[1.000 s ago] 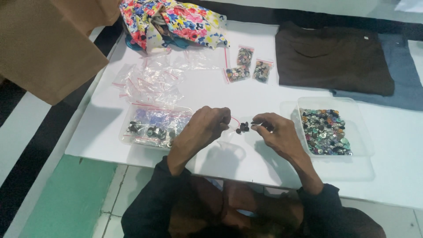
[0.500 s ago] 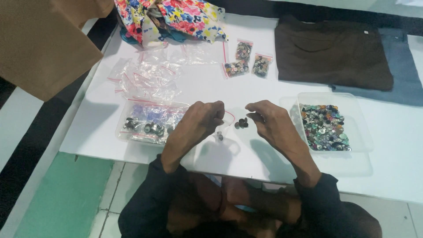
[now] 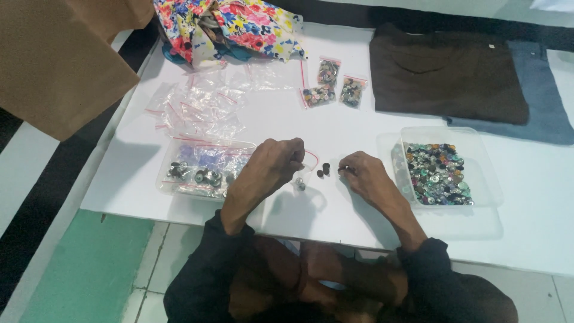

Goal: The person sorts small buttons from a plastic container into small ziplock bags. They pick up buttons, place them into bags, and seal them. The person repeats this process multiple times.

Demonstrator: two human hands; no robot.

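On the white table (image 3: 359, 119), at twelve o'clock, a brown shirt (image 3: 445, 72) and floral cloth (image 3: 233, 24) lie flat. At three o'clock sits a tub (image 3: 484, 173) of mixed buttons, at nine a tray (image 3: 206, 170) of filled bags. Dead centre, bagging looks in hand: left hand (image 3: 269, 170), wrist bent, pinches a small clear bag (image 3: 306, 164). Right hand (image 3: 365, 176), knuckles up, fingertips closed, seemingly on a button. Two dark buttons (image 3: 323, 170) wait between them. Next calls for a steady drop into the bag's mouth.
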